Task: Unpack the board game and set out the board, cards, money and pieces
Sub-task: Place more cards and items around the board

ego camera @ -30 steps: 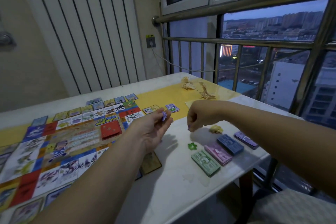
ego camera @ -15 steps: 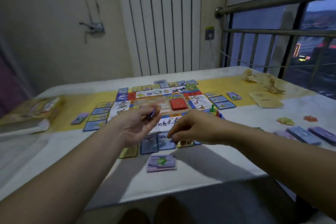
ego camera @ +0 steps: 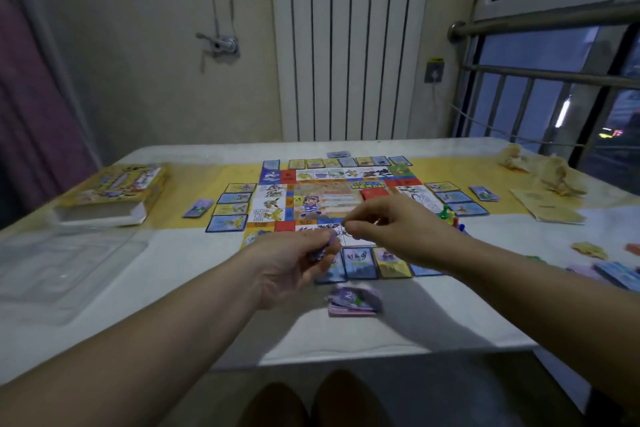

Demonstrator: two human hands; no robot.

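Table [ego camera: 173, 322], pale top with a yellow runner. Contents are listed left to right, with bearings taken from the board.

- Clear plastic insert [ego camera: 69, 263]: eight o'clock, lying flat, nothing visible in it.
- Game box [ego camera: 114, 191]: nine o'clock, well apart from the board.
- Purple card stack [ego camera: 198, 208]: nine o'clock, just beside the left column of cards.
- Cards [ego camera: 232, 208]: face up in rows beside the board's edges; the near row is partly hidden by the hands.
- Board [ego camera: 332, 198]: centre, unfolded flat on the runner, with a red deck [ego camera: 372, 191] on its middle.
- Left hand [ego camera: 298, 263]: six o'clock, over the board's near edge, fingers curled round a small purple item [ego camera: 325, 248]. Blur hides what the item is.
- Second purple stack [ego camera: 353, 298]: six o'clock, near the table edge, apart from the card row.
- Right hand [ego camera: 391, 229]: five o'clock, above the near edge, thumb and forefinger tips drawn together. Whether anything sits between them cannot be told.
- Pawns [ego camera: 448, 217]: four o'clock, clustered just beside the board's corner.
- Rule sheet [ego camera: 547, 208]: three o'clock, with crumpled wrappers [ego camera: 554, 177] behind it at two o'clock.
- Money [ego camera: 616, 274]: four o'clock, at the far right, in flat stacks partly cut off by the frame.

Status, as a judgement: the board, cards, pawns and money look set out. What seems left is placing the purple item held in the left hand. The task reads as nearly done.
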